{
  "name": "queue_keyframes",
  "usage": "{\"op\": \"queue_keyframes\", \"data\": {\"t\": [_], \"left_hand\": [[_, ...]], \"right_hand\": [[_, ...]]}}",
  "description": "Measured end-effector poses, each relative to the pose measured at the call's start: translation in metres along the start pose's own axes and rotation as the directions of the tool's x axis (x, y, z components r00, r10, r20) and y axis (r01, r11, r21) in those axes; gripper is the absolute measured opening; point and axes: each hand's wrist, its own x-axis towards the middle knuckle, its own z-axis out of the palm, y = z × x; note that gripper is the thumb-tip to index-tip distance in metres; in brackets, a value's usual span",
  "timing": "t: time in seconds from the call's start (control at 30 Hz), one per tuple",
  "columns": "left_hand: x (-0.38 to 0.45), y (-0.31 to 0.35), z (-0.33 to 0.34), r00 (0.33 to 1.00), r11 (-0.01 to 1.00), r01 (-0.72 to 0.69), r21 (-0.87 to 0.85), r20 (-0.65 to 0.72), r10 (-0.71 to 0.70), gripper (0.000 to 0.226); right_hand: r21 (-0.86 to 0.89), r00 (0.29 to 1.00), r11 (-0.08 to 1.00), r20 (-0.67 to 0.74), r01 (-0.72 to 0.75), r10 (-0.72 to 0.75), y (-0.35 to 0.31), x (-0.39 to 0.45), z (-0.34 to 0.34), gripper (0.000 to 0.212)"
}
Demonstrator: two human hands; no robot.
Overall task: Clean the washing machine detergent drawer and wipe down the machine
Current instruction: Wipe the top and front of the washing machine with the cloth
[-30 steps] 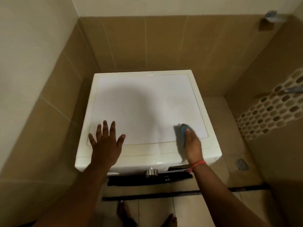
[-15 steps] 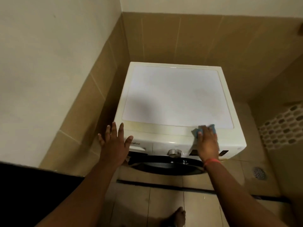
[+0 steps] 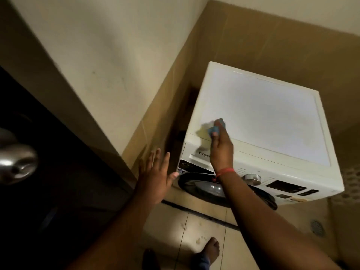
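Blue cloth (image 3: 215, 128) is pinched in the right hand (image 3: 221, 147) and pressed onto the washing machine (image 3: 263, 117) top's front-left corner. Left hand (image 3: 155, 179) is held spread, fingers straight, beside the machine's front.

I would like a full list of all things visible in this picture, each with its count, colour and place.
washing machine: one, white, in the tiled corner
control knob: one, silver, on the machine's front panel
machine door: one, dark with glass, below the panel
cloth: one, blue, at the near left of the machine's top
door knob: one, silver, on the dark door at far left
floor drain: one, grey, on the floor at right
left hand: fingers spread, beside the machine
right hand: holds the cloth; red wrist band
foot: one, bare, on the floor
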Motion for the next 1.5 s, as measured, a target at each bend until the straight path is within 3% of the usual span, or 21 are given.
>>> {"op": "queue_keyframes", "data": {"t": [0.03,0.07,0.13,0.17,0.27,0.33,0.47,0.63,0.8,0.93,1.1,1.2,1.37,1.43,1.5], "left_hand": [[-0.005,-0.003,0.005,1.000,1.000,-0.009,-0.008,0.005,0.009,0.084],[-0.009,-0.004,0.009,1.000,1.000,-0.017,-0.014,0.013,0.017,0.086],[-0.015,-0.004,0.015,1.000,0.999,-0.016,-0.033,0.017,0.016,0.089],[-0.017,-0.003,0.017,1.000,0.999,-0.010,-0.040,0.011,0.010,0.088],[-0.018,-0.004,0.021,0.999,0.998,0.037,-0.047,0.013,-0.036,0.087],[-0.018,-0.006,0.025,0.998,0.997,0.067,-0.049,0.014,-0.066,0.087],[-0.015,-0.003,0.034,0.983,0.980,0.185,-0.079,0.022,-0.184,0.081],[0.000,0.028,0.042,0.953,0.946,0.302,-0.115,0.002,-0.304,0.083],[0.000,0.049,0.057,0.899,0.885,0.431,-0.175,-0.007,-0.438,0.097],[-0.011,0.069,0.074,0.849,0.829,0.522,-0.201,0.022,-0.529,0.091],[-0.028,0.080,0.080,0.811,0.788,0.577,-0.218,0.034,-0.584,0.094],[-0.045,0.078,0.083,0.781,0.756,0.615,-0.224,0.043,-0.623,0.105],[-0.065,0.071,0.092,0.783,0.758,0.615,-0.217,0.064,-0.618,0.109],[-0.067,0.067,0.092,0.792,0.763,0.603,-0.230,0.060,-0.608,0.111],[-0.067,0.066,0.089,0.800,0.768,0.592,-0.244,0.057,-0.598,0.108]], "right_hand": [[-0.131,0.978,0.978,0.155,0.163,-0.142,0.003,0.004,0.009,0.042],[-0.269,0.905,0.894,0.336,0.358,-0.261,0.011,0.007,0.018,0.047],[-0.446,0.703,0.581,0.620,0.681,-0.347,0.030,0.008,0.030,0.057],[-0.470,0.642,0.466,0.686,0.750,-0.342,0.038,0.005,0.031,0.060],[-0.474,0.567,0.322,0.755,0.819,-0.331,0.049,0.003,0.024,0.066],[-0.432,0.471,0.187,0.807,0.882,-0.356,0.055,0.008,0.014,0.065],[-0.314,0.311,0.047,0.887,0.948,-0.341,0.045,0.033,0.021,0.063],[-0.288,0.265,-0.028,0.911,0.957,-0.316,0.038,0.044,0.035,0.063],[-0.187,0.138,-0.132,0.941,0.973,-0.310,0.064,0.049,-0.014,0.062],[-0.128,0.072,-0.220,0.967,0.967,-0.246,0.047,0.048,0.020,0.062],[-0.043,-0.018,-0.490,0.993,0.870,-0.120,0.048,0.042,0.011,0.068],[0.031,-0.038,-0.502,0.999,0.864,-0.004,0.074,0.033,-0.013,0.063],[0.089,-0.081,-0.449,0.996,0.889,0.038,0.068,0.021,0.040,0.061],[0.024,-0.030,-0.285,0.999,0.958,-0.017,0.078,0.018,0.038,0.061],[-0.085,0.083,-0.019,0.992,0.996,-0.092,0.094,0.020,0.010,0.061]]}}
